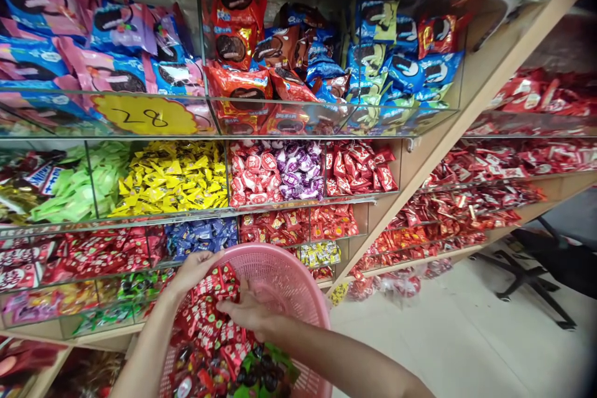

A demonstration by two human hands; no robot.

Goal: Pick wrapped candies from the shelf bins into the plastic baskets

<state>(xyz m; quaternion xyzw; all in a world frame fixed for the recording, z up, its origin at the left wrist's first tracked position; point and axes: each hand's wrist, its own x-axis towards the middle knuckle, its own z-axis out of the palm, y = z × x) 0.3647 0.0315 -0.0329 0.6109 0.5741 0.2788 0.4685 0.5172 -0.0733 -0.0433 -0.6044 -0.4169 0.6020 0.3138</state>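
A pink plastic basket (305, 283) with perforated walls stands in front of me, below the shelves. My left hand (198, 268) has its fingers closed over the basket's upper left rim. Inside the basket, my right hand (247, 310) is bent around some red candy packets (205, 317) with white lettering; its fingertips are partly hidden. Below them in the basket lie dark, shiny wrapped candies (189, 364) and green-and-black candy packets (263, 373).
Glass-fronted shelves hold wrapped biscuits (116, 71), yellow candies (175, 177), blue candies (200, 236) and many red ones. A yellow price tag (144, 115) reads 28. A slanting wooden panel (448, 137) divides the shelves. An office chair (527, 267) stands on the tiled floor at right.
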